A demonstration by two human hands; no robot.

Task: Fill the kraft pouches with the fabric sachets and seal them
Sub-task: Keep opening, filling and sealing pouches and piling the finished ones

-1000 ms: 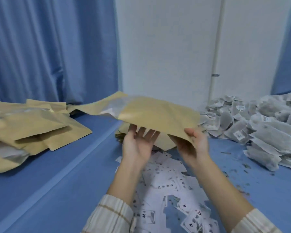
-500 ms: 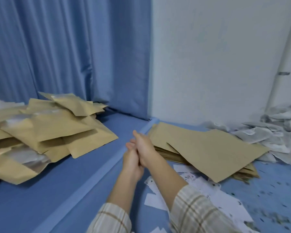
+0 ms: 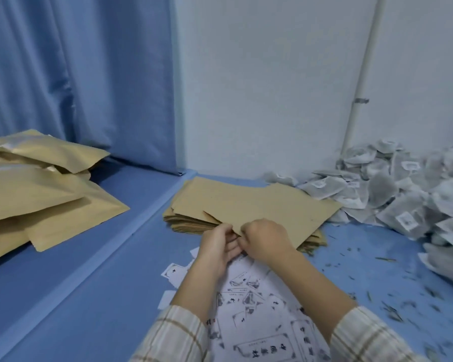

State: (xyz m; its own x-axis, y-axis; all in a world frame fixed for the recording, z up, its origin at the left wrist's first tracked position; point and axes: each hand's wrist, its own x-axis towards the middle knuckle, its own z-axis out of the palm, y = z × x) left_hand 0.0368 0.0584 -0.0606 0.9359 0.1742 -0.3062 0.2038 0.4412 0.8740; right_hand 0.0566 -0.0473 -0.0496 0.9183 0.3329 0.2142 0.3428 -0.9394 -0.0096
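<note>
Kraft paper dominates the centre of the head view: a stack of empty pouches point(image 3: 249, 205) lies flat on the blue table point(image 3: 94, 296), against the white wall point(image 3: 267, 87). I hold my left hand point(image 3: 216, 248) and right hand point(image 3: 266, 240) together at the stack's near edge, fingers curled and pinching the corner of the top pouch point(image 3: 277, 210); the fingertips themselves are hidden under the paper. I judge the step in hand to be picking one fresh pouch off the stack. The next move calls for separating that single sheet from those beneath and parting its mouth. Fabric sachets point(image 3: 392, 189) are heaped to the right, touching the stack's far corner. Filled pouches point(image 3: 45, 194) are piled well apart on the left. Printed slips point(image 3: 249, 304) lie beneath my forearms.
</note>
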